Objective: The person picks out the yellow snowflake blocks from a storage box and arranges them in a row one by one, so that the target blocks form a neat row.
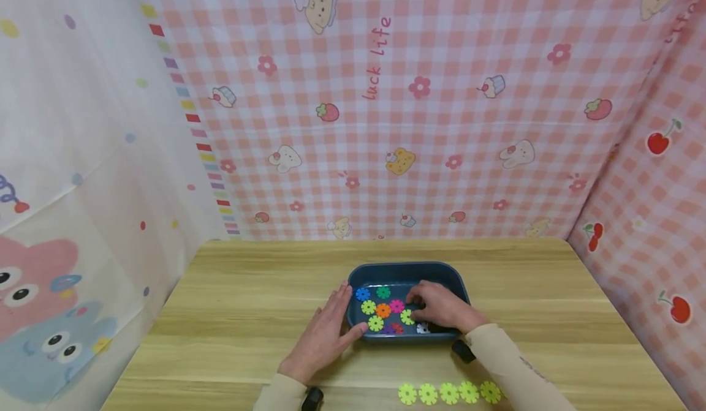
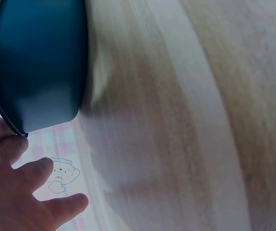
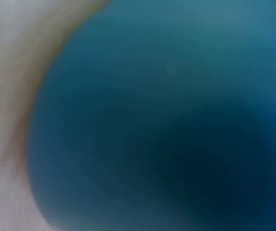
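Observation:
A dark blue tray [image 1: 408,266] holds several flower-shaped plastic discs in mixed colours. My left hand [image 1: 326,332] rests along the tray's left rim with fingers extended, the thumb spread toward the front corner. In the left wrist view, fingertips of this left hand [image 2: 22,185] touch the rim. My right hand [image 1: 440,304] reaches into the tray from the right, fingers bent and a gap showing between index finger and thumb. Its thumb tip is at the edge of a yellow-green disc [image 1: 407,317]. The right wrist view shows only the tray's blurred blue wall [image 3: 128,120].
A row of several yellow-green discs [image 1: 449,393] lies on the wooden table [image 1: 242,313] in front of the tray, its right end beside the right sleeve. Inside the tray are an orange disc [image 1: 383,310] and a pink one [image 1: 396,306]. A checked cloth [image 1: 386,184] hangs behind the table.

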Action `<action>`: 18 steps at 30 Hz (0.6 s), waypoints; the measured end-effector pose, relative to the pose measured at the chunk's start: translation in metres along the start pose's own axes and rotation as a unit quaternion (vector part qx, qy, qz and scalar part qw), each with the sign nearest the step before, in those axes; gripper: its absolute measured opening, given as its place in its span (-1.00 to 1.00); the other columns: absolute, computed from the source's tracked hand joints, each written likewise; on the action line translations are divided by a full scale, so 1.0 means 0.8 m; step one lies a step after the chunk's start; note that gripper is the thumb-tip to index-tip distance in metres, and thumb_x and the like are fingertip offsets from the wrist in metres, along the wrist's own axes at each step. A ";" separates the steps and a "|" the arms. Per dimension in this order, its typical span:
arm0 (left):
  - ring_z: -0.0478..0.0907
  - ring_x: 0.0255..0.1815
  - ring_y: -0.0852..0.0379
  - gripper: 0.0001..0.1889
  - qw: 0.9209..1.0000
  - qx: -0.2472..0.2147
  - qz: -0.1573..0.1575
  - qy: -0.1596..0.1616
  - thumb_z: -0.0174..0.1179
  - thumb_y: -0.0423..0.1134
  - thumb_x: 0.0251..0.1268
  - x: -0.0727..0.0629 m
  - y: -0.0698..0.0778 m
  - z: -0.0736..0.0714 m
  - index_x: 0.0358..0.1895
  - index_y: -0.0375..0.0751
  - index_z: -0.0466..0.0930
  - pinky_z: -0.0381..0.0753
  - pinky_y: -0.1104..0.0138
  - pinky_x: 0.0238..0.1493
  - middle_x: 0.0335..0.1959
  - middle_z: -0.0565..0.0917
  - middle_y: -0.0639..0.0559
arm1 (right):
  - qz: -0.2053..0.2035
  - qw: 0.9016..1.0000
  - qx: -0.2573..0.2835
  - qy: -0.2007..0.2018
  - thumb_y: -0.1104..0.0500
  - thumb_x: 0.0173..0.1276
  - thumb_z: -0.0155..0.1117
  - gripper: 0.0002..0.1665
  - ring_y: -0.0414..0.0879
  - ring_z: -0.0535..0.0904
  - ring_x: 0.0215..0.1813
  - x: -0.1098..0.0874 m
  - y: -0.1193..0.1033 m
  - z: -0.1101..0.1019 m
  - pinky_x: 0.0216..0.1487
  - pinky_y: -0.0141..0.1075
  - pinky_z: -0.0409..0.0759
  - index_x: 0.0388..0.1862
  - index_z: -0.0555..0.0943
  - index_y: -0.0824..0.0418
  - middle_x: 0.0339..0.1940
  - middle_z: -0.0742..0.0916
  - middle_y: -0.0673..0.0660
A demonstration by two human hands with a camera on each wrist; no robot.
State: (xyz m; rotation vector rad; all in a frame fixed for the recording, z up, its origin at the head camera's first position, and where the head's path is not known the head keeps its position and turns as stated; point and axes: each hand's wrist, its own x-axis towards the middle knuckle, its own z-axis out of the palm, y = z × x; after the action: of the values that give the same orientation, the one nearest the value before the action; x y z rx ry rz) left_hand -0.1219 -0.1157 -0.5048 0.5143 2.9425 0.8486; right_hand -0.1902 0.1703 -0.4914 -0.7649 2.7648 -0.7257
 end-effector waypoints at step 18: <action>-0.04 0.68 -0.20 -0.09 1.000 -0.002 -0.009 -0.007 0.05 0.30 0.52 0.001 0.000 -0.001 0.70 -0.14 -0.02 0.08 -0.28 0.55 0.72 -0.04 -0.05 | -0.006 0.998 0.059 -0.019 0.20 0.20 0.63 -0.64 -0.08 0.57 -0.07 0.004 0.004 -0.001 0.02 -0.13 0.65 -0.03 0.75 0.18 -0.14 0.64 -0.01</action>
State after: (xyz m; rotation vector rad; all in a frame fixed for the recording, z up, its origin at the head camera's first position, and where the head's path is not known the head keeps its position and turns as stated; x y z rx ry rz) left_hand -0.1223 -0.1158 -0.5037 0.4899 2.9272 0.8440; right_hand -0.1943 0.1716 -0.4921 -0.7634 2.6574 -0.8585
